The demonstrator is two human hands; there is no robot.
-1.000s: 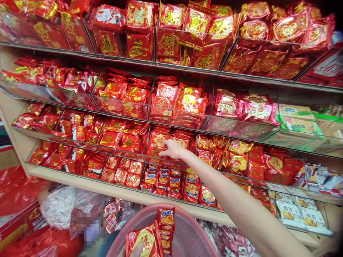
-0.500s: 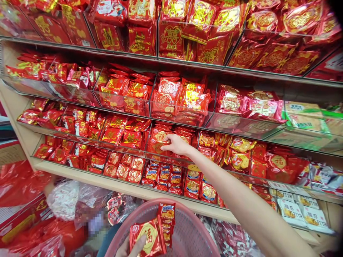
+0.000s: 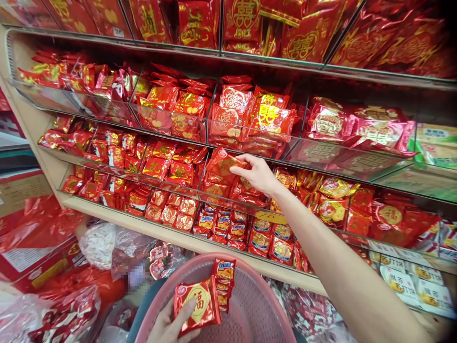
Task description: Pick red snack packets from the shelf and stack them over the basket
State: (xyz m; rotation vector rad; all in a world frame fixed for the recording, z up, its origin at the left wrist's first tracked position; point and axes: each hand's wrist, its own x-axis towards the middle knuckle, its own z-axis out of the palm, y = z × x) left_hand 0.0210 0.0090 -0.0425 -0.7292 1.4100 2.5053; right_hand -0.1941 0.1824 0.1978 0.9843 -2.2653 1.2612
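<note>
My right hand [image 3: 257, 175] pinches a red snack packet [image 3: 223, 162] between thumb and fingers, tilted just above the similar red packets [image 3: 215, 189] in a middle compartment of the shelf. Low in the view, my left hand [image 3: 170, 324] grips a red packet with a gold circle and character [image 3: 198, 305], thumb across its front. That packet is over the pink plastic basket [image 3: 262, 276]. Just behind it, several small red-and-blue snack packets [image 3: 224, 285] show in a stack at the basket's left side; whether my left hand touches them I cannot tell.
Clear-fronted shelves [image 3: 246, 131] hold many red packets in divided compartments. A yellow price tag [image 3: 270, 217] hangs below my right wrist. Plastic bags [image 3: 98, 245] and a red carton [image 3: 21, 257] lie on the floor at left; white packets [image 3: 400, 281] sit at lower right.
My right hand has lifted a red packet up from its compartment, where it was touching the packets before. The left hand still holds its packet over the basket. The view has tilted lower.
</note>
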